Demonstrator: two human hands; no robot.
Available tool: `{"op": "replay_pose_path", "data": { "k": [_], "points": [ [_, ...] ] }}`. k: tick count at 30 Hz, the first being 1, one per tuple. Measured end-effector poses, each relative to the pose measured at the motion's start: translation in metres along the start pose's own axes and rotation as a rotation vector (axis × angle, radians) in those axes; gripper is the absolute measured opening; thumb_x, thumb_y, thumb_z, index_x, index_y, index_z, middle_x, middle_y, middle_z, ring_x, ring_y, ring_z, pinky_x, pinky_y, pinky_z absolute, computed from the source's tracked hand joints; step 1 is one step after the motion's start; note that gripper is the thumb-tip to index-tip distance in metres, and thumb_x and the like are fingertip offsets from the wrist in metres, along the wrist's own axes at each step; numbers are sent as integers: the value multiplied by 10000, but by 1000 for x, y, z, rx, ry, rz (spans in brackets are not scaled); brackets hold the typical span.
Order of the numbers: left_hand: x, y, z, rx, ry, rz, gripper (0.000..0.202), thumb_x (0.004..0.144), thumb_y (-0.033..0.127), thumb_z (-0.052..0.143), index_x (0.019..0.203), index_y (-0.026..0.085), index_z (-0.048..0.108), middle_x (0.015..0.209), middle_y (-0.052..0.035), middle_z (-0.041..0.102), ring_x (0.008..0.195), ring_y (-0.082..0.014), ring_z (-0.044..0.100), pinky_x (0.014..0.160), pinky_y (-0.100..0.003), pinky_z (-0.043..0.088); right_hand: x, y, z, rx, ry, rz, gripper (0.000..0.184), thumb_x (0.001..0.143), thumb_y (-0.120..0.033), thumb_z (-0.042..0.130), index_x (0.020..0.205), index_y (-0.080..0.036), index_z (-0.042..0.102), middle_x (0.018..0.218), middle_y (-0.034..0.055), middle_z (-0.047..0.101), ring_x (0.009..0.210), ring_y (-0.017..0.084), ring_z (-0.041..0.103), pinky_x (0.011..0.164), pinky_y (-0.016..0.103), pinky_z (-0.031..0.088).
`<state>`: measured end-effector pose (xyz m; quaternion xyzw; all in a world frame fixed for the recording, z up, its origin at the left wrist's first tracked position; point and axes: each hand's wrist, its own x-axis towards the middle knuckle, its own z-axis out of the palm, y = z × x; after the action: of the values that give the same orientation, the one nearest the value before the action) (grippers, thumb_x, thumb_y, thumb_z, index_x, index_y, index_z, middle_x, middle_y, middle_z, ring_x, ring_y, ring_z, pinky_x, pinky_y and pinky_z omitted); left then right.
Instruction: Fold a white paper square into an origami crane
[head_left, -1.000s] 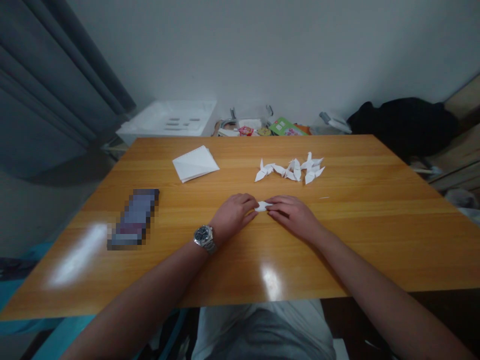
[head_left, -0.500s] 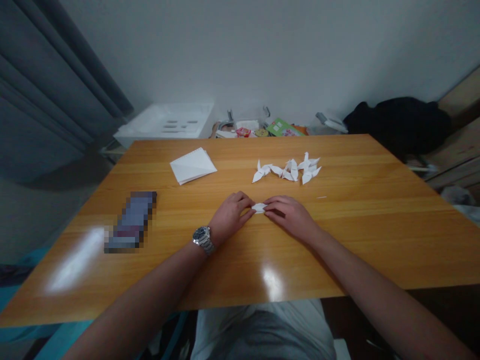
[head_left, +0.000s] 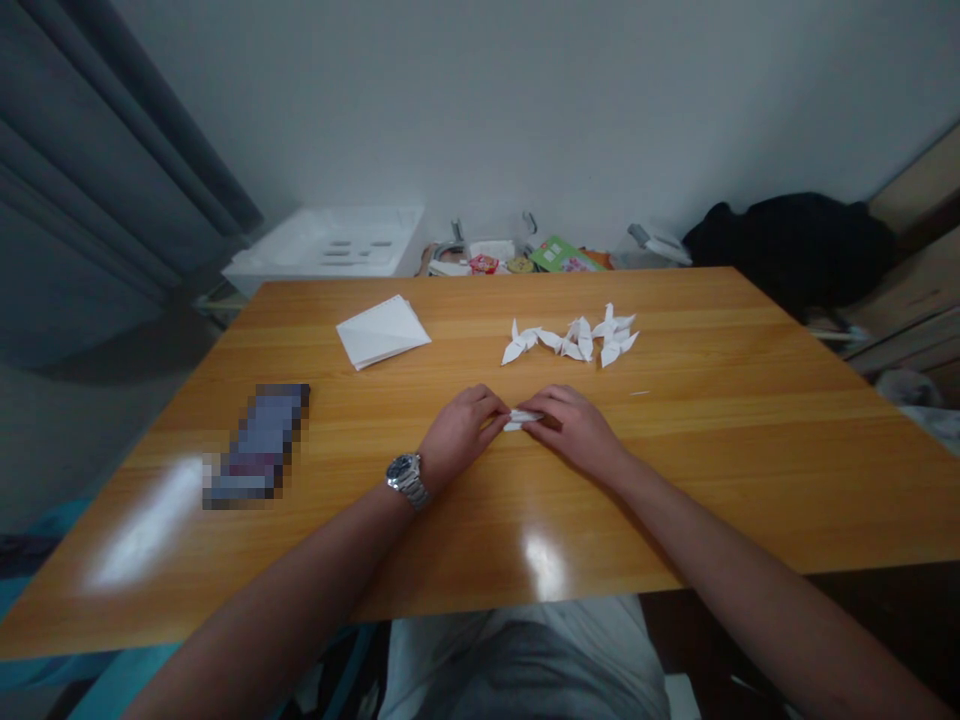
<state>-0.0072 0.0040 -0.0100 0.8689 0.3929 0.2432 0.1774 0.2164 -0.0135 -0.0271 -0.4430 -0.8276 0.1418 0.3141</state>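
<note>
A small piece of folded white paper (head_left: 517,424) lies between my two hands, just above the wooden table (head_left: 360,560) or on it. My left hand (head_left: 463,428), with a metal watch (head_left: 406,478) on its wrist, pinches the paper's left end between thumb and fingers. Thumb and fingertips of my right hand (head_left: 574,432) close on its right side. Fingers cover parts of the paper, so its full shape is hidden. Beyond the hands sit several folded white paper cranes (head_left: 577,342) in a loose row.
White paper sheets (head_left: 384,332) lie stacked at the back left. A blurred-out phone-like object (head_left: 259,445) rests at left. A thin white strip (head_left: 639,393) lies right of my hands. Past the far edge are a white plastic tray (head_left: 330,245), a green booklet (head_left: 564,256) and black cloth (head_left: 795,245).
My right hand has shifted slightly left along the folded paper, closer to my left hand. The paper now shows a narrower, partly raised edge. The view has turned a little.
</note>
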Motion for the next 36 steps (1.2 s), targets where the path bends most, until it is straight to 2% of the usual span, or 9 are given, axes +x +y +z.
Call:
{"op": "replay_pose_path", "data": {
  "k": [8, 15, 22, 27, 36],
  "points": [
    [0, 0, 1, -11, -17, 18, 170, 982, 252, 525, 950, 170, 671, 958, -57, 642, 908, -184, 604, 839, -307, 490, 1, 4, 0, 83, -11, 33, 112, 932, -299, 657, 933, -214, 730, 904, 55, 693, 873, 207, 620, 779, 344, 483],
    [0, 1, 2, -19, -38, 53, 196, 967, 333, 572, 1003, 184, 692, 981, -63, 646, 907, -190, 607, 835, -314, 489, -1, 4, 0, 60, -10, 31, 144, 941, -314, 644, 905, -218, 746, 888, 55, 693, 864, 207, 621, 775, 345, 484],
    [-1, 5, 3, -66, -28, 8, 186, 980, 290, 555, 950, 182, 703, 927, -47, 635, 886, -176, 605, 820, -292, 481, -1, -1, -1, 63, -10, 9, 170, 956, -314, 619, 898, -209, 740, 878, 57, 680, 848, 200, 612, 770, 339, 484],
    [0, 6, 1, -60, -34, -23, 171, 972, 263, 562, 930, 171, 700, 906, -49, 634, 869, -178, 606, 796, -291, 476, 0, 0, -4, 87, -23, 43, 138, 927, -329, 665, 920, -207, 728, 887, 50, 680, 847, 196, 615, 763, 331, 483],
    [0, 1, 0, -50, -37, -14, 169, 968, 254, 573, 914, 162, 703, 913, -51, 640, 874, -181, 604, 811, -298, 475, 0, 1, -8, 73, -54, 23, 91, 933, -260, 653, 903, -197, 712, 897, 59, 680, 880, 207, 612, 790, 335, 471]
  ]
}}
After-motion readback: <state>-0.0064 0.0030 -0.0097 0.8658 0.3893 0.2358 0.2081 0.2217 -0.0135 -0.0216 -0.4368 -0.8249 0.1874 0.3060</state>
